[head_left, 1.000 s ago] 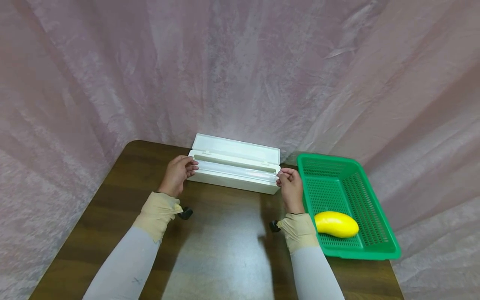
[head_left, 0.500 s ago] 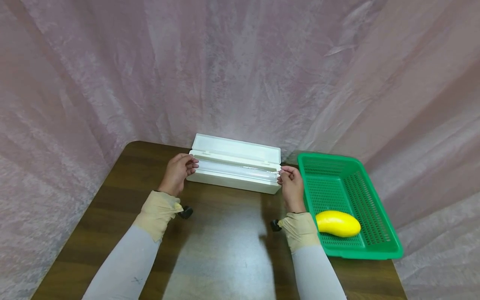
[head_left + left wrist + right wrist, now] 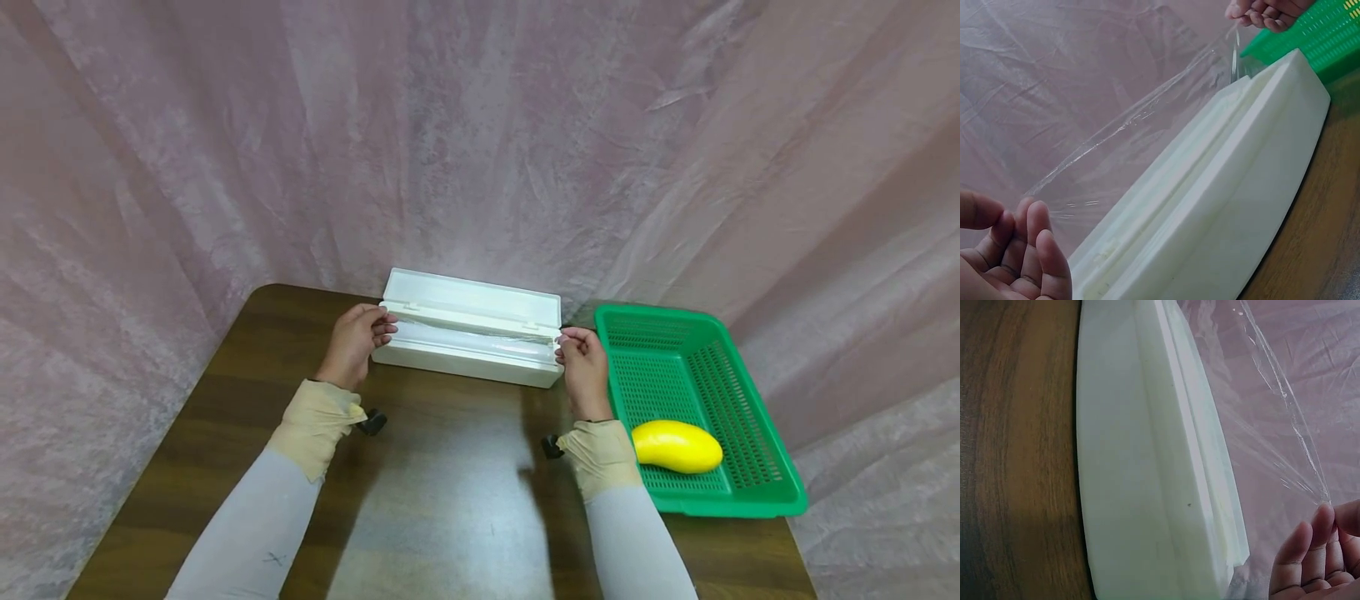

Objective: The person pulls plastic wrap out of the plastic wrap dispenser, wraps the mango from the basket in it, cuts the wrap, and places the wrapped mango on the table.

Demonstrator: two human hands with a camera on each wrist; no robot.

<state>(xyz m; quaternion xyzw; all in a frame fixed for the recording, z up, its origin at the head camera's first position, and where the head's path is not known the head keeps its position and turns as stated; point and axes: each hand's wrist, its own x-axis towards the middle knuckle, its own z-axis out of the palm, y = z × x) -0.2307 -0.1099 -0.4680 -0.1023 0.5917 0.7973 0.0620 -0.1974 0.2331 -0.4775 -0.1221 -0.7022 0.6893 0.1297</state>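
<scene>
A long white box (image 3: 465, 367) stands on the table with its lid (image 3: 472, 297) raised at the back. Clear plastic wrap (image 3: 1141, 119) rises out of it as a thin sheet, its upper edge stretched between both hands. My left hand (image 3: 356, 343) pinches one corner of the wrap between thumb and forefinger, above the box's left end. At the right end, my right hand (image 3: 584, 372) pinches the other corner; the right wrist view shows the film (image 3: 1291, 419) gathered at the fingertips (image 3: 1323, 515). The roll inside is partly covered by the film in the head view.
To the right of the box, a green plastic basket (image 3: 757, 400) holds a yellow, mango-like fruit (image 3: 678, 447). The brown wooden table (image 3: 217, 417) reaches back to a pinkish curtain (image 3: 465, 150). My right forearm lies close along the basket's left side.
Both hands have risen slightly, and the edge of the plastic wrap has lifted with them toward the back of the box. The box and basket have stayed in place.
</scene>
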